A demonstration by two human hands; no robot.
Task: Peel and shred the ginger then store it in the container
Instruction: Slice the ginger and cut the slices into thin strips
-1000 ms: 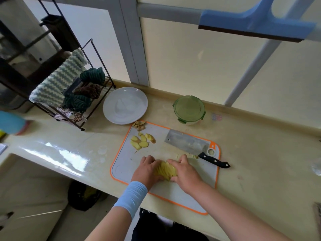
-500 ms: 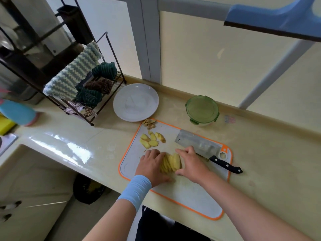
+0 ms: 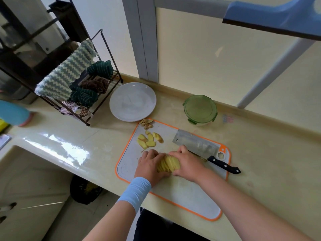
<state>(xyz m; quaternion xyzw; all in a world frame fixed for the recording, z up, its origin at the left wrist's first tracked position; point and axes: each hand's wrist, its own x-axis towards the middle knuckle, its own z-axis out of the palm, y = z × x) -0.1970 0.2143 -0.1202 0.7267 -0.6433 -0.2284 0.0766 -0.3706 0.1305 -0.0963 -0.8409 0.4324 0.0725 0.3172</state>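
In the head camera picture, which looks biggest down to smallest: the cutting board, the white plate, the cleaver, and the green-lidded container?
1. cutting board, by far the largest
2. white plate
3. cleaver: longer than the plate but much narrower, so these two are close
4. green-lidded container, smallest

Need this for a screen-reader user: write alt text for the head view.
A person's left hand and right hand cup a fanned stack of ginger slices between them on an orange-rimmed cutting board. A cleaver lies on the board behind; a lidded green container and a white plate stand on the counter beyond.
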